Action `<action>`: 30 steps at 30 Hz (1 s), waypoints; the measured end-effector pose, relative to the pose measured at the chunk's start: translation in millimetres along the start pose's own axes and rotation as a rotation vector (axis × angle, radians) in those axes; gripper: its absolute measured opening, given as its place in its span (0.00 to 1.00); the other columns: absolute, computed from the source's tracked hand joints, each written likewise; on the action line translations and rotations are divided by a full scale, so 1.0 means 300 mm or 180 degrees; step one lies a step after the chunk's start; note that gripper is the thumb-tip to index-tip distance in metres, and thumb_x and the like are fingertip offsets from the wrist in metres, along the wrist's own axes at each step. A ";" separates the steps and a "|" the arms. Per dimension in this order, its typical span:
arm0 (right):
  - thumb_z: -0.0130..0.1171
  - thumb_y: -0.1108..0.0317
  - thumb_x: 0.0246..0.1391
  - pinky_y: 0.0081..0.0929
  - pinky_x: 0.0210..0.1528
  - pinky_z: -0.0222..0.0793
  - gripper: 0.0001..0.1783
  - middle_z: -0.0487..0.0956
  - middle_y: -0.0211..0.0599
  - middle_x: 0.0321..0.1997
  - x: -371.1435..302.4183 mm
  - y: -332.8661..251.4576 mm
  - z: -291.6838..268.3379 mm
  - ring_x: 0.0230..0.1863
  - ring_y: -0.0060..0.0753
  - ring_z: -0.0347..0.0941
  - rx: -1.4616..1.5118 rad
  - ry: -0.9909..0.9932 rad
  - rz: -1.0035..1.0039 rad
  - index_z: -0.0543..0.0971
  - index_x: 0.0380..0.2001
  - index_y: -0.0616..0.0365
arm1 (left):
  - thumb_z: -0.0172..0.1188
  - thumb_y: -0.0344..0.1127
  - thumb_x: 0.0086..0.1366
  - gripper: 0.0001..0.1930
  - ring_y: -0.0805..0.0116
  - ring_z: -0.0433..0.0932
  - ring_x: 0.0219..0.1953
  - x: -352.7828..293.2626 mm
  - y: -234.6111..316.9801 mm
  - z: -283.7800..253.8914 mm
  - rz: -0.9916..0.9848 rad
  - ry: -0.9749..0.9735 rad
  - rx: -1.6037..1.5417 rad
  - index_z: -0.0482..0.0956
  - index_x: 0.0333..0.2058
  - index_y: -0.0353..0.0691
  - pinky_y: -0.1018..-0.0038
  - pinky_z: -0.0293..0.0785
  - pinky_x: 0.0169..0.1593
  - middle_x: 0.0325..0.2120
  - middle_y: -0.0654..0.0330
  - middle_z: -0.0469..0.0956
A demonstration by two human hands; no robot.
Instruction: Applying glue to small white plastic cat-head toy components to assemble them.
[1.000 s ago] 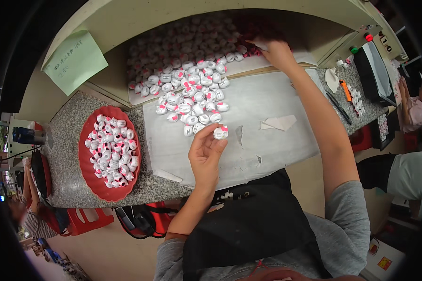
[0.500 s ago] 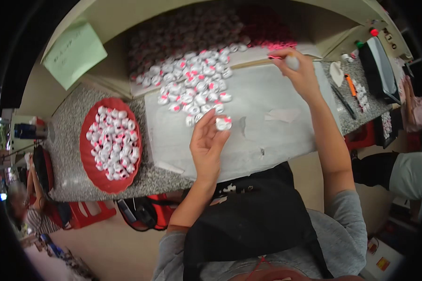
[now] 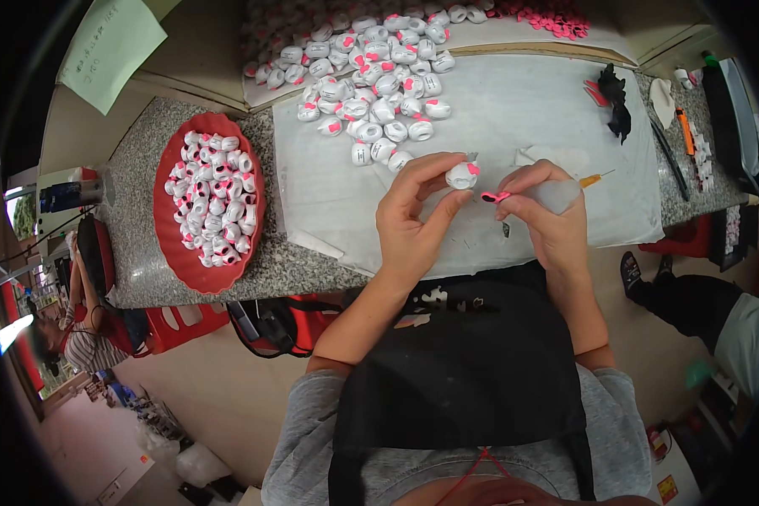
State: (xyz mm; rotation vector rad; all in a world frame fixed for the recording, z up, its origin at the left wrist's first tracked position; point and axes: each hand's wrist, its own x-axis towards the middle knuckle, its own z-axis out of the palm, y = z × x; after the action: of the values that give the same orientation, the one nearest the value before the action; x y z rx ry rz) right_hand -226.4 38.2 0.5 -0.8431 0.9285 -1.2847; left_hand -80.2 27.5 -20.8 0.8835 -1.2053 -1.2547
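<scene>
My left hand (image 3: 420,211) pinches a small white toy head (image 3: 462,175) with a pink bow between thumb and fingers, over the white paper sheet (image 3: 329,211). Close on its right, my right hand (image 3: 548,215) grips a small pink piece with black on it (image 3: 495,197) at its fingertips. Tucked in the same hand is a translucent squeeze bottle (image 3: 558,196), its orange neck and thin needle tip pointing away to the right. The pink piece and the toy head are apart, with a narrow gap between. Several similar white heads (image 3: 371,101) lie heaped beyond my left hand.
A red scalloped tray (image 3: 162,223) full of white and pink pieces stands left on the speckled counter (image 3: 131,244). Small pink pieces (image 3: 557,18) are piled at the back. Black scraps (image 3: 617,105), an orange cutter (image 3: 687,133) and a black rod (image 3: 668,156) lie right.
My right hand has come from beside the pink pile toward my left hand, bringing the pink piece and the bottle. The toy head has turned in my left hand. The whole view has shifted.
</scene>
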 end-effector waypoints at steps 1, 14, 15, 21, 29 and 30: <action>0.52 0.83 0.34 0.22 0.24 0.64 0.06 0.69 0.42 0.24 0.000 0.002 -0.001 0.22 0.29 0.66 0.0010 0.0012 0.0010 0.68 0.21 0.66 | 0.53 0.18 0.45 0.16 0.71 0.68 0.37 0.001 0.000 0.002 0.0168 0.0033 0.0216 0.69 0.36 0.34 0.79 0.67 0.39 0.35 0.57 0.68; 0.54 0.80 0.36 0.19 0.24 0.62 0.06 0.69 0.39 0.24 0.019 0.029 0.006 0.24 0.26 0.65 0.0014 0.0007 0.0140 0.68 0.20 0.63 | 0.54 0.18 0.41 0.15 0.64 0.71 0.35 0.010 -0.003 0.012 0.0740 -0.0011 0.0994 0.72 0.32 0.34 0.77 0.67 0.36 0.32 0.54 0.71; 0.54 0.80 0.36 0.18 0.24 0.62 0.06 0.69 0.39 0.24 0.018 0.032 0.007 0.25 0.25 0.65 -0.0013 0.0037 0.0090 0.68 0.20 0.63 | 0.54 0.18 0.43 0.15 0.66 0.69 0.37 0.009 -0.006 0.005 0.0749 -0.0175 0.0940 0.70 0.34 0.33 0.77 0.66 0.38 0.34 0.54 0.69; 0.55 0.80 0.34 0.15 0.23 0.60 0.12 0.68 0.35 0.24 0.011 0.040 0.026 0.24 0.20 0.64 -0.0174 0.0110 -0.0157 0.66 0.26 0.60 | 0.54 0.19 0.45 0.14 0.66 0.68 0.40 0.003 0.021 0.003 0.0122 -0.0234 -0.0212 0.70 0.34 0.31 0.76 0.66 0.41 0.36 0.52 0.68; 0.58 0.79 0.32 0.14 0.25 0.61 0.18 0.70 0.33 0.25 0.014 0.007 0.025 0.24 0.19 0.65 -0.0672 -0.0553 -0.0179 0.68 0.33 0.63 | 0.52 0.18 0.47 0.13 0.66 0.66 0.42 -0.004 0.003 -0.027 -0.0141 -0.0613 -0.1017 0.69 0.35 0.29 0.76 0.65 0.43 0.38 0.52 0.66; 0.59 0.78 0.33 0.15 0.28 0.61 0.18 0.71 0.33 0.26 0.014 0.008 0.026 0.25 0.19 0.65 -0.0605 -0.0522 -0.0150 0.70 0.34 0.64 | 0.52 0.18 0.47 0.13 0.66 0.66 0.42 -0.005 0.003 -0.028 -0.0200 -0.0658 -0.1092 0.69 0.35 0.30 0.75 0.66 0.43 0.38 0.52 0.66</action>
State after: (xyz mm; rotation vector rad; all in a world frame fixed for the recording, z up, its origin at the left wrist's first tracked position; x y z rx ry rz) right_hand -218.1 34.2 1.2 -1.1078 0.9132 -1.1602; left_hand -71.6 28.1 -21.8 0.5533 -1.0825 -1.5774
